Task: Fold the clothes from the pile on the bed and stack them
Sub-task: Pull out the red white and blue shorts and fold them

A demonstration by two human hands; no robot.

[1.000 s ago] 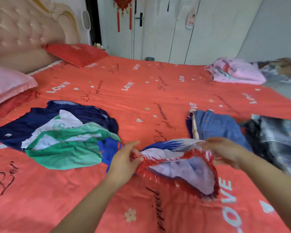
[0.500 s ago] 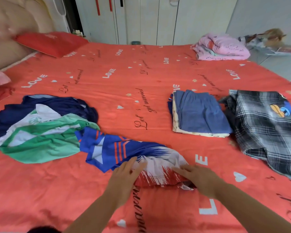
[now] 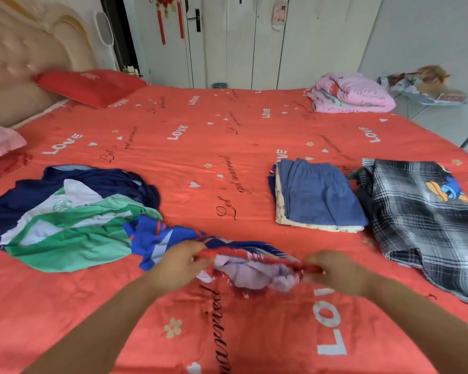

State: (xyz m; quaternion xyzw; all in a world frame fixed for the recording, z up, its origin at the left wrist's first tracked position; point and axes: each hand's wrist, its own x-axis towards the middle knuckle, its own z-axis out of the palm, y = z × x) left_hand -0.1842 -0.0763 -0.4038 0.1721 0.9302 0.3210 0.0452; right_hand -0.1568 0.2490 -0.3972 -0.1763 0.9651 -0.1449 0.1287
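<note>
A blue, white and red garment [image 3: 170, 236] stretches across the near middle of the red bed [image 3: 200, 147]. My left hand [image 3: 180, 263] pinches its red-trimmed edge on the left, and my right hand [image 3: 335, 271] pinches the same edge on the right, lifting it so the pale lilac inside shows. To the left lies the loose pile [image 3: 68, 209] of navy, white and green clothes. On the right sits a folded stack [image 3: 316, 195] with a blue piece on top.
A dark plaid garment [image 3: 427, 225] with a cartoon patch lies spread at the right edge. A folded pink blanket [image 3: 351, 93] rests at the far right corner. Red and pink pillows [image 3: 89, 86] lie by the headboard on the left.
Half a second ago both hands pressed the garment flat on the bed. Now they pinch its red edge and lift it slightly, opening it.
</note>
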